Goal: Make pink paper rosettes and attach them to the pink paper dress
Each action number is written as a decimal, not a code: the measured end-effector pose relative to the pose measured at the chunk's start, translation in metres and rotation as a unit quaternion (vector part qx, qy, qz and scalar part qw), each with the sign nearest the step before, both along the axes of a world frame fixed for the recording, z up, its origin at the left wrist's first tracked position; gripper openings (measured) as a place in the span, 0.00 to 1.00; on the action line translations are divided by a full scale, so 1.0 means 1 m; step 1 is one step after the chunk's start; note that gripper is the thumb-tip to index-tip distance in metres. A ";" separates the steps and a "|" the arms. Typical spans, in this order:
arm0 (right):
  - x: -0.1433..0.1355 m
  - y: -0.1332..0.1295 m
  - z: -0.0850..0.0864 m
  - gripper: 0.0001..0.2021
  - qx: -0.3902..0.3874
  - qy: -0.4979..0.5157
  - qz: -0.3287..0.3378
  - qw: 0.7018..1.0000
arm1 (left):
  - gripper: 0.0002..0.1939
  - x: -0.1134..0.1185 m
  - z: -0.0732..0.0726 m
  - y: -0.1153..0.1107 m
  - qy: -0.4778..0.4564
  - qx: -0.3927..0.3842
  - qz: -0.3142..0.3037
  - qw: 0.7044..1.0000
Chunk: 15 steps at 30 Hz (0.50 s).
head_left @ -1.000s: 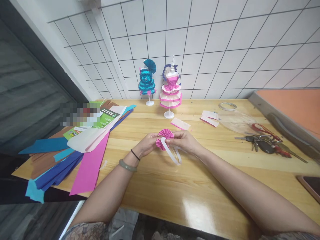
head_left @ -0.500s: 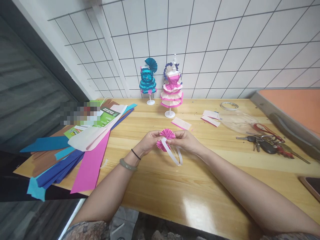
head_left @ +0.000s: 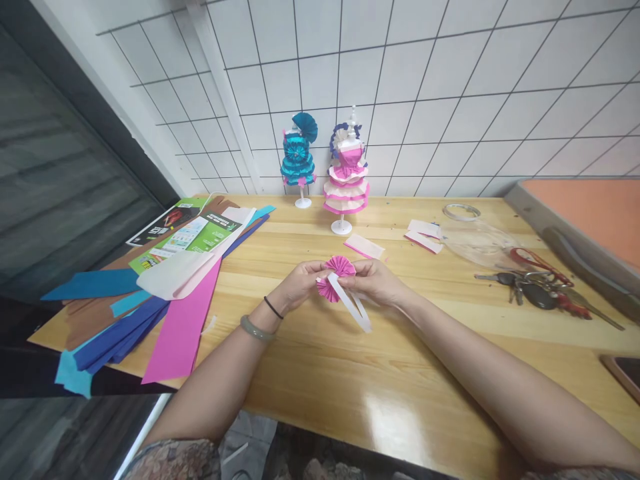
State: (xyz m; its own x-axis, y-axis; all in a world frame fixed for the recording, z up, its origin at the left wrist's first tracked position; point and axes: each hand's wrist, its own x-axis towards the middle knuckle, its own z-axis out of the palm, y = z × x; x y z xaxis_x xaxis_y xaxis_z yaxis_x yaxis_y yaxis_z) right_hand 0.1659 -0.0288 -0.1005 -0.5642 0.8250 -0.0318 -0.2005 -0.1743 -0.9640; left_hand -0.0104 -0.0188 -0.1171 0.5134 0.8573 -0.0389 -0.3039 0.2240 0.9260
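A pink pleated paper rosette (head_left: 341,266) is held just above the wooden table between my two hands. My left hand (head_left: 305,281) pinches its left edge, fingers closed. From the right, my right hand (head_left: 374,280) grips the other side with thumb and fingers pressed together. A white strip (head_left: 354,308), perhaps tape backing, hangs down in a loop from the rosette near my right thumb. Behind the hands stands a small dress form in a pink and cream ruffled paper dress (head_left: 347,177). To its left is another in a teal paper dress (head_left: 299,160).
Coloured crepe paper sheets (head_left: 180,327) and a green printed packet (head_left: 210,237) lie at the left. Cut cream-and-pink paper pieces (head_left: 365,246) rest beyond my hands. On the right are a tape roll (head_left: 461,212), keys (head_left: 537,293), a phone (head_left: 623,375) and an orange-topped case (head_left: 590,207).
The white strip's loop has swung slightly to the right and narrowed. Both hands keep hold of the rosette, with only a slight shift. The view has moved a little.
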 end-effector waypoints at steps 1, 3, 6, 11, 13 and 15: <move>0.000 0.000 0.001 0.10 0.003 -0.010 -0.001 1.000 | 0.13 0.000 0.001 0.000 0.004 0.003 0.001 1.000; 0.000 -0.001 0.002 0.10 0.013 -0.027 -0.005 1.000 | 0.14 0.001 0.002 -0.001 0.004 0.000 -0.005 1.000; -0.001 -0.002 0.002 0.10 0.041 -0.043 -0.039 0.997 | 0.14 0.002 0.004 -0.002 -0.009 -0.019 -0.014 1.000; -0.004 -0.004 0.001 0.11 0.091 -0.077 -0.111 0.987 | 0.12 0.003 0.001 -0.001 -0.034 -0.047 -0.016 0.998; -0.005 -0.004 0.001 0.12 0.096 -0.078 -0.115 0.986 | 0.11 0.003 -0.001 0.001 -0.038 -0.060 -0.021 0.997; -0.006 -0.004 0.001 0.14 0.093 -0.066 -0.113 0.987 | 0.10 0.002 -0.003 0.002 -0.035 -0.068 -0.027 0.997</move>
